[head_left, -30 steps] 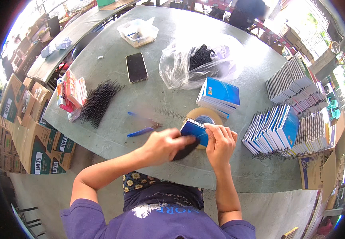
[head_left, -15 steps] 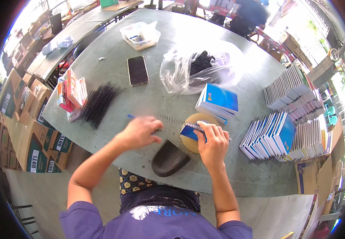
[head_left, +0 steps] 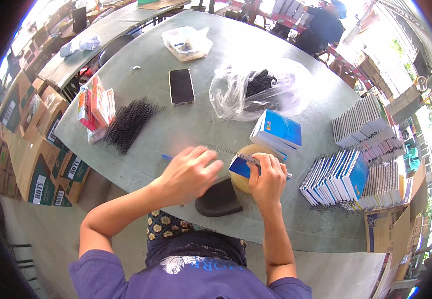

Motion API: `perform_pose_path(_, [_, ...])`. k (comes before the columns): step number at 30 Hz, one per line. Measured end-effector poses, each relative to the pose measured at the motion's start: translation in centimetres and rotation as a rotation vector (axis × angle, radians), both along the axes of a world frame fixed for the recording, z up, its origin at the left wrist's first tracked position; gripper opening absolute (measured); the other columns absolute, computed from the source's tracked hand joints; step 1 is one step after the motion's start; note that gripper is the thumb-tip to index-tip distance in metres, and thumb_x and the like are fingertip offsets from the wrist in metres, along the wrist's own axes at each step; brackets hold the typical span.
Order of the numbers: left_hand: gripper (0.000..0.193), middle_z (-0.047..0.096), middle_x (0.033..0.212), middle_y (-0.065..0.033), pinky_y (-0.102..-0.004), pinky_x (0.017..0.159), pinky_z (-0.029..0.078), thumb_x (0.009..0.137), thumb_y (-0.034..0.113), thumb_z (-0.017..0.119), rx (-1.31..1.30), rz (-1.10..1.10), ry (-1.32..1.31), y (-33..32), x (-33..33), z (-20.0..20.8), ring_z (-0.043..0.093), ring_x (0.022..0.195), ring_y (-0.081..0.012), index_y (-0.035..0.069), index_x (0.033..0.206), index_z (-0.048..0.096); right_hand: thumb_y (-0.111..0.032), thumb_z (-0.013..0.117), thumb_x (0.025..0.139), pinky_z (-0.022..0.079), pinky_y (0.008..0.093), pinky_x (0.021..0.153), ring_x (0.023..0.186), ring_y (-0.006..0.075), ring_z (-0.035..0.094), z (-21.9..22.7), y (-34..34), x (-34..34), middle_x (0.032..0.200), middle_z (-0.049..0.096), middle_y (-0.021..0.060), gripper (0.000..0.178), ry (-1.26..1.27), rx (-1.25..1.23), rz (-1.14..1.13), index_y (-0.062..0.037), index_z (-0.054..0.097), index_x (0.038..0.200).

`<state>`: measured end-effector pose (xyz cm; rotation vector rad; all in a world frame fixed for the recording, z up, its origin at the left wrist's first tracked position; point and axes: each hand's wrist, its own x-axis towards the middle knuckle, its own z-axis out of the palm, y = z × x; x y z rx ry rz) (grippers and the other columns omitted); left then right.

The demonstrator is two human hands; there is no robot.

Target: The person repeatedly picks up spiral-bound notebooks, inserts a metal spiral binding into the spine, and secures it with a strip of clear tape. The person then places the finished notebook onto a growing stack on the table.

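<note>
In my right hand is a small blue notebook, tilted, with fingers and thumb closed around it. A dark wire spiral runs out leftward from its bound edge. Beneath the notebook lies a round yellowish disc, partly covered. My left hand hovers left of the notebook, close to the spiral, its fingers loosely bent and apart; I see nothing in it. A dark, rounded rubber-like pad lies at the table's near edge, below my hands. A blue pen-like stick shows beside my left hand.
Behind my right hand is a stack of blue notebooks. More spiral-bound notebooks stand at right. Black spirals lie at left, beside red-and-white packs. Farther back are a phone, a plastic bag and a clear tub.
My left hand has moved right, toward the notebook and spiral, and now covers part of the pad's upper side. My right hand keeps its hold on the notebook. The whole view has shifted slightly.
</note>
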<state>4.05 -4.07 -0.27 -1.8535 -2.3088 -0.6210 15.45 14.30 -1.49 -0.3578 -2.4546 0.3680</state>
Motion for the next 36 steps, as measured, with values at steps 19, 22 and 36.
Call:
perform_pose_path(19, [0.017, 0.057, 0.08, -0.0083, -0.0375, 0.066, 0.049, 0.082, 0.02, 0.065, -0.103, -0.081, -0.828, 5.1, -4.6, 0.1, 0.06, 0.072, -0.0279, 0.006, 0.088, 0.057, -0.02, 0.063, 0.083, 0.039, 0.034, 0.074, 0.081, 0.0228, 0.059, 0.2, 0.3, -0.1, 0.083, 0.064, 0.005, 0.014, 0.042, -0.011, 0.063, -0.0105, 0.068, 0.091])
perform_pose_path(22, [0.018, 0.055, 0.08, -0.0069, -0.035, 0.069, 0.047, 0.081, 0.022, 0.065, 0.372, -0.12, -0.188, 5.0, -2.9, -0.2, 0.056, 0.076, -0.0249, 0.007, 0.084, 0.056, -0.02, 0.064, 0.082, 0.039, 0.0337, 0.075, 0.083, 0.0216, 0.06, 0.2, 0.1, -0.2, 0.085, 0.064, 0.004, 0.013, 0.054, 0.022, 0.044, -0.0107, 0.067, 0.091])
perform_pose_path(36, [0.019, 0.057, 0.092, -0.0103, -0.0373, 0.077, 0.047, 0.076, 0.012, 0.063, 0.419, -0.056, 0.154, 2.8, 0.4, 0.1, 0.056, 0.088, -0.026, 0.006, 0.093, 0.057, -0.019, 0.07, 0.075, 0.039, 0.0336, 0.076, 0.083, 0.0223, 0.061, 0.4, -0.3, -0.1, 0.086, 0.066, 0.0035, 0.018, 0.009, -0.016, 0.005, -0.0109, 0.065, 0.09])
